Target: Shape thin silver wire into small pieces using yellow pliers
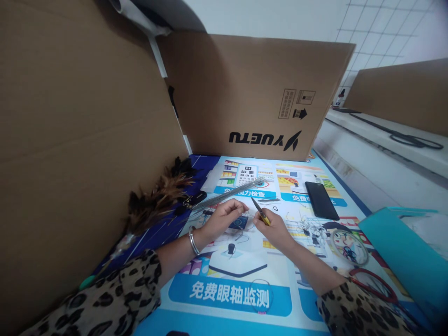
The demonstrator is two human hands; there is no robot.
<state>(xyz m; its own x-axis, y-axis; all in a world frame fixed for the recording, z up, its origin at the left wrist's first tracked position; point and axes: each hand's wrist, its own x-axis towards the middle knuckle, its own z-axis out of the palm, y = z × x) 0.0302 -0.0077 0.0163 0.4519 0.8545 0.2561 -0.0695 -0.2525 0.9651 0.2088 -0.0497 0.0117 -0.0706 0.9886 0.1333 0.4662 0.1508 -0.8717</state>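
My left hand (227, 217) is closed in a pinch above the printed table cover, its fingertips facing my right hand; what lies between them is too small to make out. A thin curved wire (242, 239) shows just below these fingers. Gripped in my right hand (276, 228) is a slim pointed tool (263, 217) with a dark tip and a yellow-and-black handle, the tip aimed up and left. Beyond both hands lies a bundle of long thin metal wires (233, 193), slanting across the cover. A few short dark pieces (269, 201) rest near the tool's tip.
Cardboard panels (259, 93) stand behind and at the left. Brown feathers (157, 198) lie along the left panel. On the right are a black phone (321, 200), a clear round dish (350, 247), red-handled scissors (374, 283), tangled dark bits (311, 228) and a teal box (402, 261).
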